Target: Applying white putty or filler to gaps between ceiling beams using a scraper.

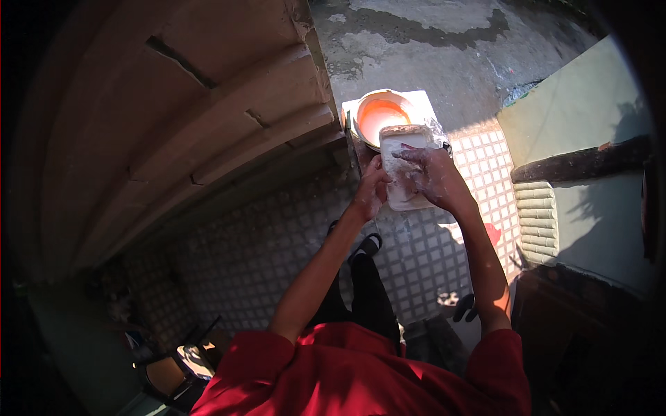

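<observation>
My left hand (372,190) grips the left rim of a shallow rectangular white plastic tray (388,202). The tray is smeared with a whitish paste or paint. Over its inside reaches my right hand (441,179), index finger pointing left and the other fingers bent down towards the tray. Both hands have white smears. Whether the right fingers hold something small cannot be made out; a bit of red shows by them. Just beyond the tray is a round bucket (382,112), orange inside, with pale liquid in it. The tray's far end overlaps the bucket's near rim.
A white-topped stand (420,101) bears the bucket. On the left looms a large brown stepped panel (250,99). Underfoot is a tiled floor (411,260), with concrete (416,62) beyond. A pale green wall (577,99) rises at right; a chair (166,374) stands lower left.
</observation>
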Action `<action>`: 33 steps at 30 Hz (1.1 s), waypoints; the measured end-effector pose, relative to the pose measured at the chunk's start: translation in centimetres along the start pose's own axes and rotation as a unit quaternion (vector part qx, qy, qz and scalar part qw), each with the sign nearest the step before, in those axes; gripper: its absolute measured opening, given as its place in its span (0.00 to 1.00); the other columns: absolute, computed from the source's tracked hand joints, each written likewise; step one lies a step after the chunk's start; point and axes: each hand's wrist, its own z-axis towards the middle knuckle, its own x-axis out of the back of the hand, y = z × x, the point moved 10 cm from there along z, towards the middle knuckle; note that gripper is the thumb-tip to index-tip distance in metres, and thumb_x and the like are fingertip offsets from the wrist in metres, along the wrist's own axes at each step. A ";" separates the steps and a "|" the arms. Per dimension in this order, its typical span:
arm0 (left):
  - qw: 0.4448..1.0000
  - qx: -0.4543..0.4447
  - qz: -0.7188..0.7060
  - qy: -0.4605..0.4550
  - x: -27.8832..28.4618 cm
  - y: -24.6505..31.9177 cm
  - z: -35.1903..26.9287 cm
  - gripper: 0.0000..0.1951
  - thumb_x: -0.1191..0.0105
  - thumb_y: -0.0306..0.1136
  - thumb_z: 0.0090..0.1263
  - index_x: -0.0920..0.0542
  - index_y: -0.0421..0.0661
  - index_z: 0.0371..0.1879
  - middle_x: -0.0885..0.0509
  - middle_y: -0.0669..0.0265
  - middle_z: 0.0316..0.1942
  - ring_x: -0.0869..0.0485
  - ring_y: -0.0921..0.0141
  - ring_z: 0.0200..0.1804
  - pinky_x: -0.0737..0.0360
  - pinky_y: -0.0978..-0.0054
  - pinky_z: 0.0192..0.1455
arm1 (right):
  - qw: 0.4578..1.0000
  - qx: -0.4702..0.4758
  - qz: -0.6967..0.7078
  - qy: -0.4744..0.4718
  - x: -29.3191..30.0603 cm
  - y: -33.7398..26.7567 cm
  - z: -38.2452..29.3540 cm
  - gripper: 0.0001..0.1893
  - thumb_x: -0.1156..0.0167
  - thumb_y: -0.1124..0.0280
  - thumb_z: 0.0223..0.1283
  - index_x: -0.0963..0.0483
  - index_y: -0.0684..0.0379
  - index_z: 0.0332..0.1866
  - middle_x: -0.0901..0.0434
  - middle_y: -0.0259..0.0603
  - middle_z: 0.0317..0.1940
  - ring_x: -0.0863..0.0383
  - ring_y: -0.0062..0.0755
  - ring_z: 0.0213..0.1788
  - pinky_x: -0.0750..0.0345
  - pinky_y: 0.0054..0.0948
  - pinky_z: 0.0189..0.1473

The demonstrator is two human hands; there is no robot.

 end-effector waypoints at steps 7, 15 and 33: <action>0.999 -0.035 -0.006 0.029 2.2 4.4 -7.6 0.31 0.55 0.25 0.56 0.40 0.48 0.64 0.26 0.63 0.55 0.22 0.66 0.54 0.23 0.66 0.58 | 0.996 0.003 -0.085 -0.011 -4.3 -6.5 -0.1 0.17 0.41 0.77 0.50 0.20 0.59 0.48 0.18 0.50 0.33 0.18 0.50 0.33 0.22 0.39 0.39; 0.988 -0.125 -0.018 0.094 8.9 10.4 -18.7 0.30 0.54 0.26 0.55 0.38 0.49 0.62 0.24 0.60 0.53 0.21 0.66 0.54 0.21 0.66 0.55 | 0.972 0.119 -0.199 -0.049 -13.1 -18.4 -0.4 0.09 0.42 0.73 0.49 0.18 0.58 0.35 0.18 0.49 0.29 0.18 0.50 0.34 0.22 0.42 0.38; 0.916 -0.356 -0.105 0.154 23.5 21.1 -48.2 0.30 0.54 0.26 0.55 0.38 0.44 0.62 0.25 0.58 0.52 0.21 0.64 0.53 0.21 0.65 0.55 | 0.923 0.370 -0.023 -0.103 -34.7 -43.9 -6.1 0.06 0.41 0.73 0.46 0.23 0.62 0.30 0.23 0.56 0.24 0.22 0.58 0.29 0.25 0.44 0.31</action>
